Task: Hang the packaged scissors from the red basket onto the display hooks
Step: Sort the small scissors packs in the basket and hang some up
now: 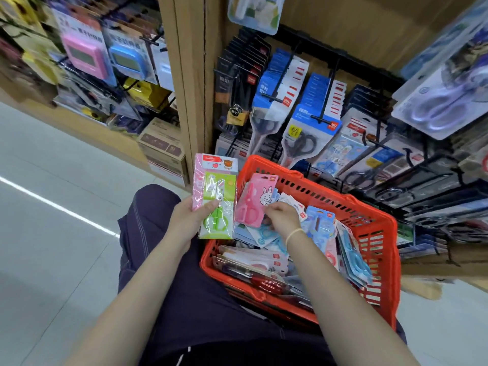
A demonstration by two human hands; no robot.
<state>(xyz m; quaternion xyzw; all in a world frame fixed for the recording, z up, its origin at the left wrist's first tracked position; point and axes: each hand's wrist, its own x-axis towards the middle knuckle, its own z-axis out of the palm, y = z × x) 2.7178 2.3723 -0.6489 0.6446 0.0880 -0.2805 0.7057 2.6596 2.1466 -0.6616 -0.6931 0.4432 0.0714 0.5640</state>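
Scissors packs (pixel 215 196): two in left hand (pixel 188 216)

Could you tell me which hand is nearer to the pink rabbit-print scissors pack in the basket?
Right. The right hand pinches the pink rabbit pack at its lower edge; the left hand is beside it, holding a green scissors pack.

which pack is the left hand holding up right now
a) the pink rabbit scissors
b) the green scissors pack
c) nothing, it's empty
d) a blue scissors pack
b: the left hand grips the green scissors pack beside the red basket, while the pink rabbit pack is at the right hand.
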